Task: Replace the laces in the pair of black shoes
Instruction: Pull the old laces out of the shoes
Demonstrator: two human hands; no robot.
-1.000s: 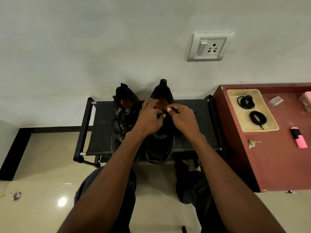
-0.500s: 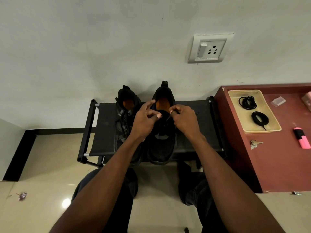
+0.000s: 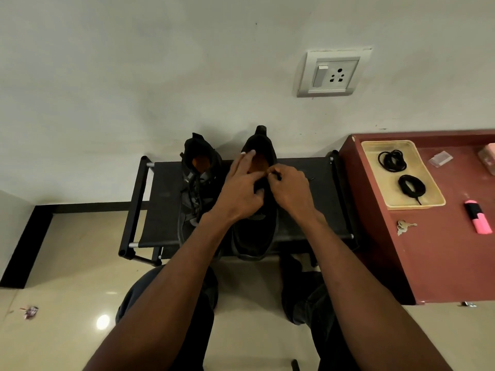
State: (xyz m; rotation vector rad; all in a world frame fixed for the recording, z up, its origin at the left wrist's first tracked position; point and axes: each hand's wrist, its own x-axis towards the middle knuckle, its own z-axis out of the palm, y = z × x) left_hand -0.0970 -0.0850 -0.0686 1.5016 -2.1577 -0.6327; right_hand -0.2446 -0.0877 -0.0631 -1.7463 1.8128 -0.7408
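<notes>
Two black shoes stand side by side on a black rack (image 3: 160, 207) against the wall. The left shoe (image 3: 197, 188) has its lace threaded. Both my hands work over the right shoe (image 3: 254, 236). My left hand (image 3: 241, 191) rests on the shoe's tongue with two fingers stretched toward the orange insole. My right hand (image 3: 290, 188) pinches a black lace end (image 3: 277, 175) at the shoe's top eyelets. Two coiled black laces (image 3: 392, 160) (image 3: 411, 186) lie in a yellow tray (image 3: 431, 194) on the right.
A dark red cabinet (image 3: 442, 263) stands right of the rack, holding the tray, keys (image 3: 404, 226), a pink highlighter (image 3: 478, 220) and a small clear packet (image 3: 440, 158). A wall socket (image 3: 333, 73) is above. My knees are below the rack on a glossy tile floor.
My left hand's fingers have stretched out toward the shoe's opening. My right hand stays pinching the lace end near the top eyelets, shifted slightly inward.
</notes>
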